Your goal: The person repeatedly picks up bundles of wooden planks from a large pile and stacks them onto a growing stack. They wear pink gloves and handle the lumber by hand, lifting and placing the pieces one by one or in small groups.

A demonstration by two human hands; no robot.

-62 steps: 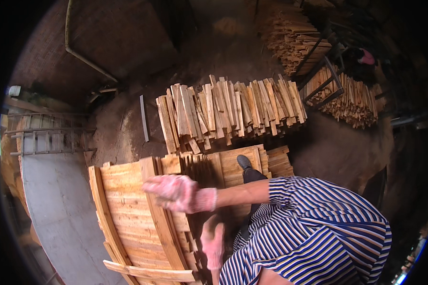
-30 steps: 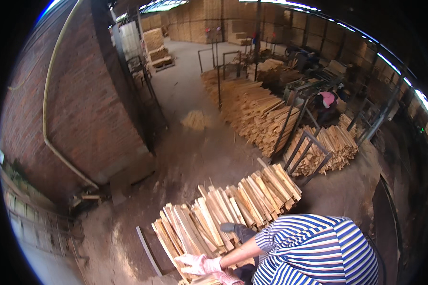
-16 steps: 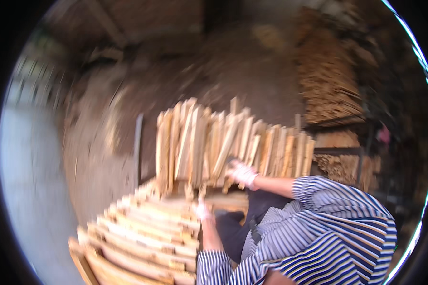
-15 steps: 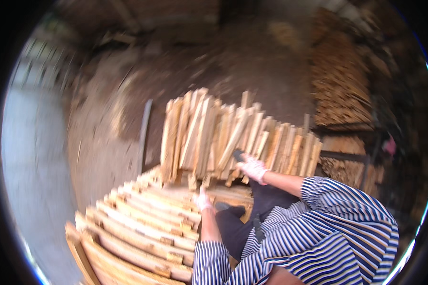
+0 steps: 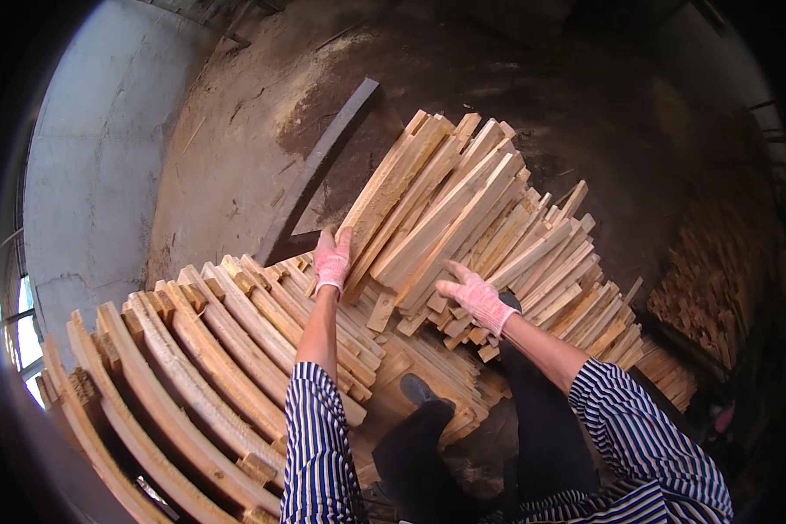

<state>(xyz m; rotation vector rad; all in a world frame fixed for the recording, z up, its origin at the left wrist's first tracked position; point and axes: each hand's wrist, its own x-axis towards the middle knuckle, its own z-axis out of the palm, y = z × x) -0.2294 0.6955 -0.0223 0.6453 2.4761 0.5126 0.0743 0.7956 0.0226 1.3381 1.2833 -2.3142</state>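
Note:
A pile of pale wooden strips lies in front of me, their cut ends facing me. My left hand, in a pinkish-white knitted glove, rests against the near end of the leftmost strip, fingers pointing forward. The glove hides part of the contact there. To the right of a thicker bunch of strips, my right hand in a matching glove has its fingers apart, pointing left towards the strips' side. Whether its fingertips touch the wood, I cannot tell. The thicker strips stand between the two hands.
Rows of long wooden slats on edge fill the left foreground. A dark metal beam runs on the floor past the pile's left side, near a grey wall. More stacked wood stands at right. My shoe is beside low boards.
My view has turned and moved closer to the pile. The left hand has come up to the leftmost strips, and the right hand no longer holds the dark thing at its fingers.

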